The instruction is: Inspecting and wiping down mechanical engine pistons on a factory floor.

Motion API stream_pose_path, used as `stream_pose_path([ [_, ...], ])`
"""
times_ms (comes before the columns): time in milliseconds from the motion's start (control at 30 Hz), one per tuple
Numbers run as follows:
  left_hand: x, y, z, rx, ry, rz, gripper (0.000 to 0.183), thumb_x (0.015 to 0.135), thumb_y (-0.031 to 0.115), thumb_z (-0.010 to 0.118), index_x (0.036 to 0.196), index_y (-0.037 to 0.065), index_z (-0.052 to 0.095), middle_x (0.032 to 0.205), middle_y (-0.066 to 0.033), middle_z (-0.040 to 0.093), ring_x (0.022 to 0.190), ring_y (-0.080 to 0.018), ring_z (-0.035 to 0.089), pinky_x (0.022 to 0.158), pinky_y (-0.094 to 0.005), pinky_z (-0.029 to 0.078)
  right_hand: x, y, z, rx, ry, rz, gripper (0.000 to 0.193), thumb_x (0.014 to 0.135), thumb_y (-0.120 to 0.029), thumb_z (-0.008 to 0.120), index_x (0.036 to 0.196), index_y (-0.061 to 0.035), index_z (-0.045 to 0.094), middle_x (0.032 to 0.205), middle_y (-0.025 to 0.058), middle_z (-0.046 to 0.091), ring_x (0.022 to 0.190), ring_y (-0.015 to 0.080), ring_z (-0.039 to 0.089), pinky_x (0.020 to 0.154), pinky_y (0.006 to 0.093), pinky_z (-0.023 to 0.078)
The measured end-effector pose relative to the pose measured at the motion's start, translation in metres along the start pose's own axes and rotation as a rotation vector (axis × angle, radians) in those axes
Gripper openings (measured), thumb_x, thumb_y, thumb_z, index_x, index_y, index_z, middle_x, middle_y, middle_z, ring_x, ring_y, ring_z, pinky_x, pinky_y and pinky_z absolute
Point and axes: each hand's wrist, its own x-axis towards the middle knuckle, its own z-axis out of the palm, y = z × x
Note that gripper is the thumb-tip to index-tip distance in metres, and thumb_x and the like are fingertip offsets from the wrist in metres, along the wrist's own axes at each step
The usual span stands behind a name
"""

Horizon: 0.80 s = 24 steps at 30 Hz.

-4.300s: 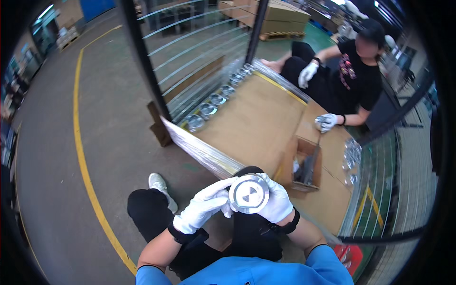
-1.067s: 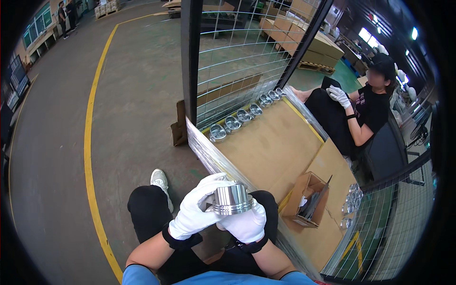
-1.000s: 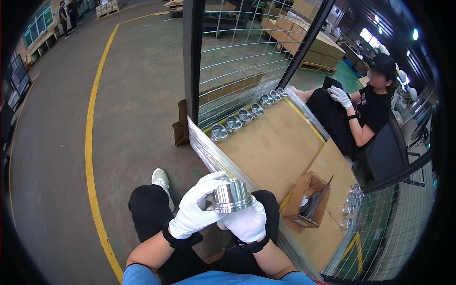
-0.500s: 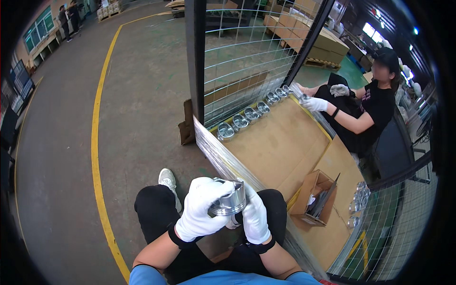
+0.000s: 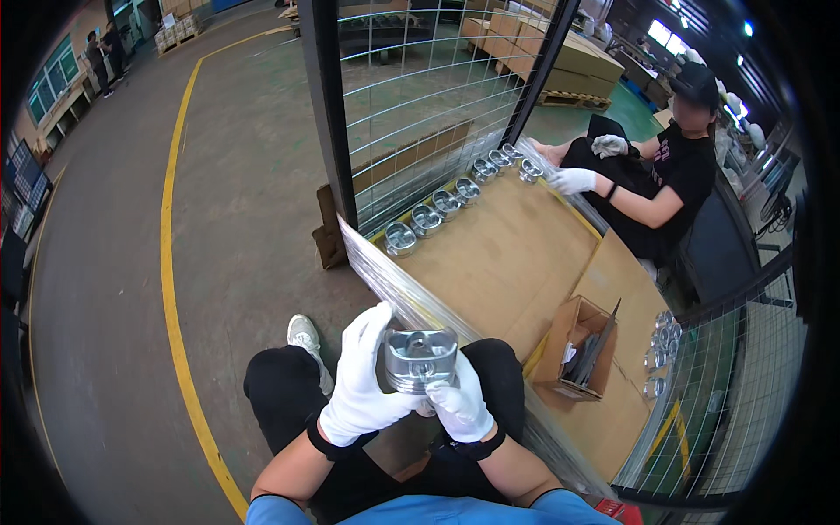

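In front of my knees I hold a shiny metal piston (image 5: 421, 360), its open skirt side up and its grooved ring end down. My left hand (image 5: 357, 378), in a white glove, curves around the piston's left side with the fingers raised beside it. My right hand (image 5: 461, 404), gloved too, grips the lower right of the piston. Its far side and underside are hidden. Several similar pistons (image 5: 425, 219) stand in a row along the far left edge of the brown cardboard sheet (image 5: 499, 254).
A small carton (image 5: 573, 350) with dark flat pieces stands on the cardboard, near more pistons (image 5: 654, 360) at the right. Wire mesh panels (image 5: 420, 114) and a black post (image 5: 325, 105) border the pallet. A co-worker (image 5: 678, 166) in white gloves sits across from me.
The piston has turned upright in my hands, and my left fingers have spread and lifted from over it. The co-worker's hand has set a piston down at the row's far end. My view has shifted slightly.
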Motion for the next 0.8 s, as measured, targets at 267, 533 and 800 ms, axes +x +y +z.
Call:
stream_pose_path([
  [267,-0.013,-0.013,0.010,-0.694,-0.333,-0.494,0.094,0.073,0.003,0.079,0.151,0.003,0.026,0.144,-0.0121,0.045,0.132,-0.0215,0.045,0.110,-0.0351,0.036,0.001,0.004,0.006,-0.460,0.103,-0.363,0.079,0.065,-0.008,0.085,0.132,0.0033,0.046,0.125,0.0134,0.056,0.117,0.0227,0.056,0.102,0.0349,0.044],
  [533,-0.009,-0.005,-0.004,-1.232,-0.397,-0.671,0.111,0.068,0.002,0.083,0.156,0.009,0.015,0.155,-0.0071,0.031,0.140,-0.0202,0.035,0.115,-0.0366,0.031,-0.001,-0.007,0.005,-0.917,0.070,-0.681,0.080,0.059,-0.020,0.088,0.129,-0.0020,0.052,0.122,0.0160,0.056,0.114,0.0322,0.058,0.101,0.0402,0.044],
  [800,-0.007,0.003,-0.007,-1.647,-0.279,-0.919,0.109,0.066,0.005,0.073,0.156,0.011,0.013,0.156,-0.0083,0.030,0.141,-0.0262,0.036,0.115,-0.0396,0.033,0.004,-0.025,0.016,-1.227,0.078,-0.840,0.081,0.057,-0.027,0.090,0.127,-0.0065,0.055,0.124,0.0132,0.054,0.118,0.0358,0.053,0.103,0.0464,0.043],
])
